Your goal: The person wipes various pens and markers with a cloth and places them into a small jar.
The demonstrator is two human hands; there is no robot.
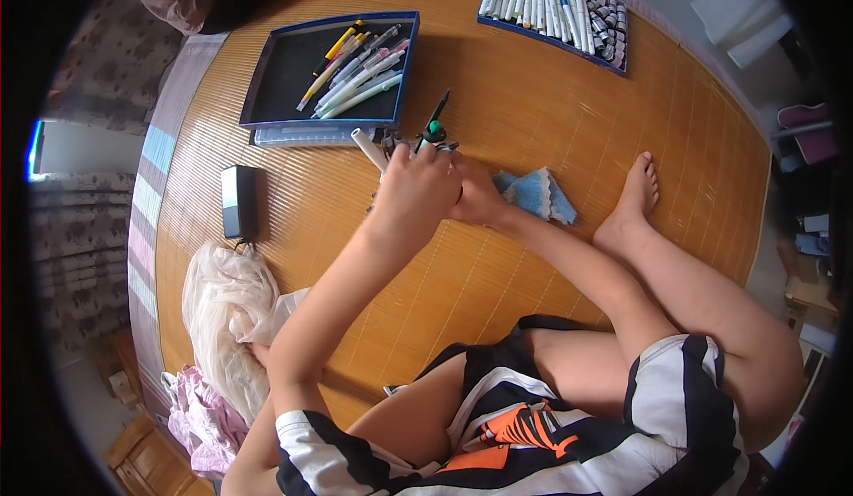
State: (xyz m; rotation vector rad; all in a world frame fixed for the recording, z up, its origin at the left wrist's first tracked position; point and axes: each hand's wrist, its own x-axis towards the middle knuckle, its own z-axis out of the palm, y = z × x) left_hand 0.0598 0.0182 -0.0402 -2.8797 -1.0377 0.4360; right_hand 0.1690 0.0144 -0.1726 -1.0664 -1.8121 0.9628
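My left hand [416, 190] and my right hand [475, 196] meet over the middle of the mat. The left hand's fingers are curled closed around a bunch of pens. From the bunch a dark pen [441, 108] with a green part sticks up, and a white marker [366, 147] leans out to the left. My right hand is pressed against the left, its fingers mostly hidden, so what it grips does not show. Beside the right hand lies a crumpled blue cloth [538, 194] with a pale scalloped edge.
Beyond my hands, a dark blue box tray [258, 96] holds several pens. Another blue-edged tray [551, 36] is packed with white markers. A black-and-pale case [238, 203], a sheer cream cloth [227, 305] and a pink cloth [203, 416] lie left. My bare foot [635, 190] rests right.
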